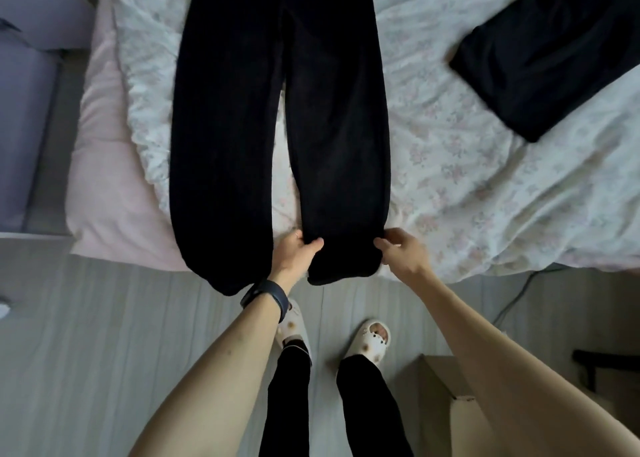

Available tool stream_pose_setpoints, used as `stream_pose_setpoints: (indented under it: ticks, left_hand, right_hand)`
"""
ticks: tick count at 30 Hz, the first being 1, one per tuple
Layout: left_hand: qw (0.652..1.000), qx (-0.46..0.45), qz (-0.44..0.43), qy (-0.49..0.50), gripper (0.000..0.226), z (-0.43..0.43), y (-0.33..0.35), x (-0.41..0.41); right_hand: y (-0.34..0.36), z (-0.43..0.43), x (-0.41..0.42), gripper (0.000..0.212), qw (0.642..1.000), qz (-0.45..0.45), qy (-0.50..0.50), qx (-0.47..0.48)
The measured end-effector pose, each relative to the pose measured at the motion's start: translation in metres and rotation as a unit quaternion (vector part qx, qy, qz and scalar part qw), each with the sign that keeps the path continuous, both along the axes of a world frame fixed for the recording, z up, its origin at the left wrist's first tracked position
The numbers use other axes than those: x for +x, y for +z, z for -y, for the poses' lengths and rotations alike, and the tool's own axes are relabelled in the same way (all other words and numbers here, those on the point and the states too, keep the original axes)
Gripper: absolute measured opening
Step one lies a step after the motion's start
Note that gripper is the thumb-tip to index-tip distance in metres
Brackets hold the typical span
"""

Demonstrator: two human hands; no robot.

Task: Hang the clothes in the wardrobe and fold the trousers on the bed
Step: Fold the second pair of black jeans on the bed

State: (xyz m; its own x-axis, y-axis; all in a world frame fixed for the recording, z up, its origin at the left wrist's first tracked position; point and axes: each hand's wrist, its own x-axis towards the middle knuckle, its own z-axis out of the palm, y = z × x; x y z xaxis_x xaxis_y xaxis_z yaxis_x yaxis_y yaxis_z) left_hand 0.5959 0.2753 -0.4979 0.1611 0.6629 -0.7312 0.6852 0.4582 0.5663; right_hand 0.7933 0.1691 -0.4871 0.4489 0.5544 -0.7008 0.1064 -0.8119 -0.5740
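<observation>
Black trousers [277, 110] lie spread flat on the bed [450, 165], waist at the far side, both legs running toward me and hanging over the near edge. My left hand [298, 252] pinches the inner edge of the right leg's hem, thumb on top of the cloth. My right hand [401, 252] pinches the outer edge of that same hem. The left leg lies free beside my left hand. A second dark garment [540, 51] lies at the bed's far right.
The bed has a white floral cover over a pink sheet [114, 186]. A grey-purple piece of furniture [31, 103] stands to the left. A cardboard box [446, 401] sits on the wooden floor by my right leg. A cable [516, 293] trails below the bed edge.
</observation>
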Motion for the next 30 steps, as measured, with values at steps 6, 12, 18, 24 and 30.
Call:
stream_pose_setpoints:
  ticks: [6, 12, 18, 24, 30]
  left_hand:
    - [0.998, -0.012, -0.003, -0.062, 0.018, 0.042, -0.014, -0.033]
    - [0.993, 0.066, -0.102, -0.001, 0.020, 0.061, -0.004, -0.019]
    - [0.993, 0.074, -0.074, 0.048, 0.017, 0.075, -0.005, -0.006]
    - [0.999, 0.026, -0.029, 0.031, 0.027, 0.048, -0.012, 0.002]
    - [0.988, -0.065, 0.119, 0.070, 0.046, 0.045, 0.011, -0.017]
  right_hand:
    - [-0.005, 0.032, 0.013, 0.014, 0.991, 0.075, 0.111, -0.001]
    - [-0.006, 0.026, 0.006, 0.024, 0.987, 0.065, 0.126, -0.069]
    - [-0.008, 0.027, 0.019, 0.020, 0.965, 0.145, 0.191, -0.105]
    - [-0.009, 0.022, 0.018, 0.010, 0.984, 0.127, 0.124, -0.014]
    - [0.001, 0.036, 0.022, 0.018, 0.991, 0.099, 0.083, 0.023]
